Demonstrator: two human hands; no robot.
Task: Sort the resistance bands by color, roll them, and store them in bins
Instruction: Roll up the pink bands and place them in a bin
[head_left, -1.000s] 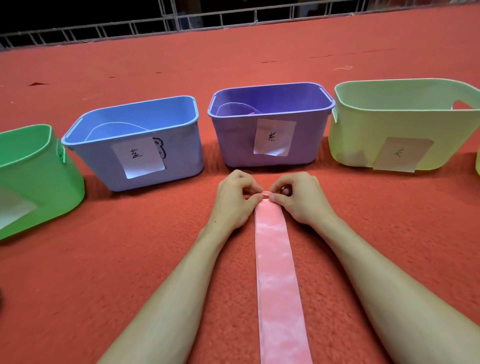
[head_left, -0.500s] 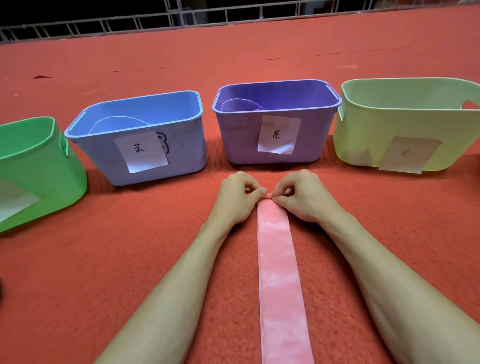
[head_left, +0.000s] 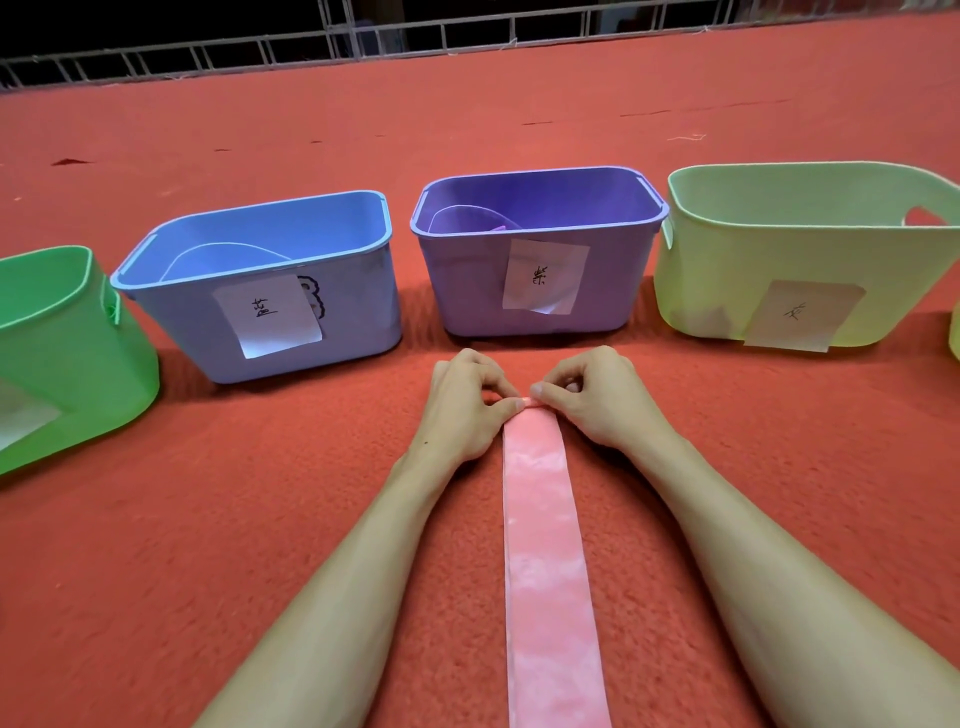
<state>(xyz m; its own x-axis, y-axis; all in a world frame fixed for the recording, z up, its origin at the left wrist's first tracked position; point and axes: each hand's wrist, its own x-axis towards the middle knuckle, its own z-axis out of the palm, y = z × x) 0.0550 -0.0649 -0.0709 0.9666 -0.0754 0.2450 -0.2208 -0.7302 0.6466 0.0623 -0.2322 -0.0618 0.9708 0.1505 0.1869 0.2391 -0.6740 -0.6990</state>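
Pink resistance band (head_left: 545, 571) lies flat on the red carpet (head_left: 260, 519), running lengthwise from the near side straight toward the row of bins. Its far end stops just short of the purple bin and is turned over into a small tight roll.

Going from the left, we see a green bin (head_left: 62, 353) cut off by the frame. Next to it stands a blue bin (head_left: 353, 312) with a white paper label (head_left: 267, 314) on its front. A pale curved shape shows inside it, and we cannot tell what it is.

Our left hand (head_left: 462, 410) rests on the carpet at the band's left edge, thumb and forefinger pinching the rolled end. Beyond it stands the purple bin (head_left: 467, 296), also labelled (head_left: 545, 283), with a similar curved shape inside. Our right hand (head_left: 602, 405) mirrors the left, fingers curled, pinching the same rolled end from the right edge.

Further right stands a pale yellow-green bin (head_left: 701, 275) with a handle slot and a label (head_left: 802, 314). All the bins stand well short of the carpet's far edge, where a metal railing (head_left: 363, 36) runs.
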